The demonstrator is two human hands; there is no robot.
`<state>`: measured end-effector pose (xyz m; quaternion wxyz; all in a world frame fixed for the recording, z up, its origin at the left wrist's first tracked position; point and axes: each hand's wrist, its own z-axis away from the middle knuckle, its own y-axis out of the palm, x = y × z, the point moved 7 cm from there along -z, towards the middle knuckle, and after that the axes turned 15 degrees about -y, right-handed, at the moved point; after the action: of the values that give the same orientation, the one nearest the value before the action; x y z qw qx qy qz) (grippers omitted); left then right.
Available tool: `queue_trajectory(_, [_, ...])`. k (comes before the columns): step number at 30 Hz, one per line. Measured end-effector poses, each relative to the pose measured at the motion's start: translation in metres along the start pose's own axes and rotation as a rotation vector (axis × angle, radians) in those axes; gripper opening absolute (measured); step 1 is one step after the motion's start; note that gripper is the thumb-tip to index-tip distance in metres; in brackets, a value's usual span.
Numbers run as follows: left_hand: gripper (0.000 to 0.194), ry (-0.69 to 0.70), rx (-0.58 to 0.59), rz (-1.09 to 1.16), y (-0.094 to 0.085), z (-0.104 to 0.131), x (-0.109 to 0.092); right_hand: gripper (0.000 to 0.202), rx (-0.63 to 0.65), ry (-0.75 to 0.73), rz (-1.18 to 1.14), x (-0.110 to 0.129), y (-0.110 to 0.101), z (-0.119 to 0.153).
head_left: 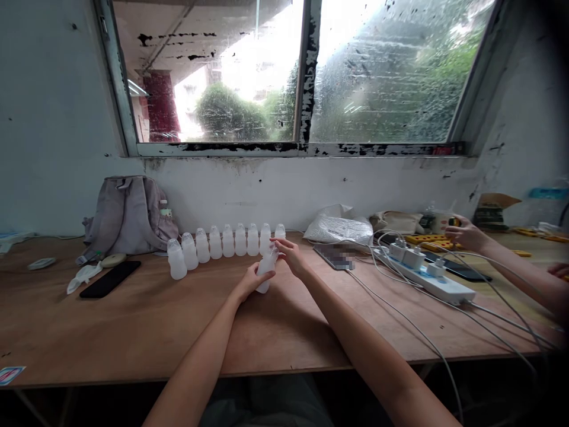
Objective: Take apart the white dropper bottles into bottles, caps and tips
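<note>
Two hands are on one small cloudy bottle (267, 264), near the middle of the wooden table (146, 332). The left hand (249, 284) wraps round the bottle's body and holds it. The right hand (291, 257) is up at the top end, with its bent fingers at the clear cap (272, 245); I cannot tell if they pinch it tight or only touch it. The bottle's long way runs up and down, but it tips a bit, with its top leaning to the right. So the cap end is nearer the right hand, and the bottom end is nearer the left. I cannot tell if the bottom touches the table. Just behind, nine more bottles (228, 243) stand upright in a curved row, and the row's right end is closest to the hands. Off to the left are a black phone (111, 280) and a gray backpack (115, 219). To the right are a shiny bag (340, 230), a white power strip (447, 289) and another person's hand (470, 233).
</note>
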<state>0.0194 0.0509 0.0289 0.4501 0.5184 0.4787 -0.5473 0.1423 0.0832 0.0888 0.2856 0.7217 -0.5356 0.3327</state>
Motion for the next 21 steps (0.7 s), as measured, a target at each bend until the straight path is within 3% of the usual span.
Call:
queue_trajectory(11, [0.047, -0.003, 0.01, -0.025, 0.0011, 0.0024, -0.0019, 0.035, 0.004, -0.012, 0.017, -0.0004, 0.0014, 0.0007])
queue_trajectory(21, [0.047, 0.037, 0.038, -0.052, 0.0048, 0.0028, -0.0034, 0.032, -0.135, -0.053, 0.036, 0.0, -0.0014, 0.0054])
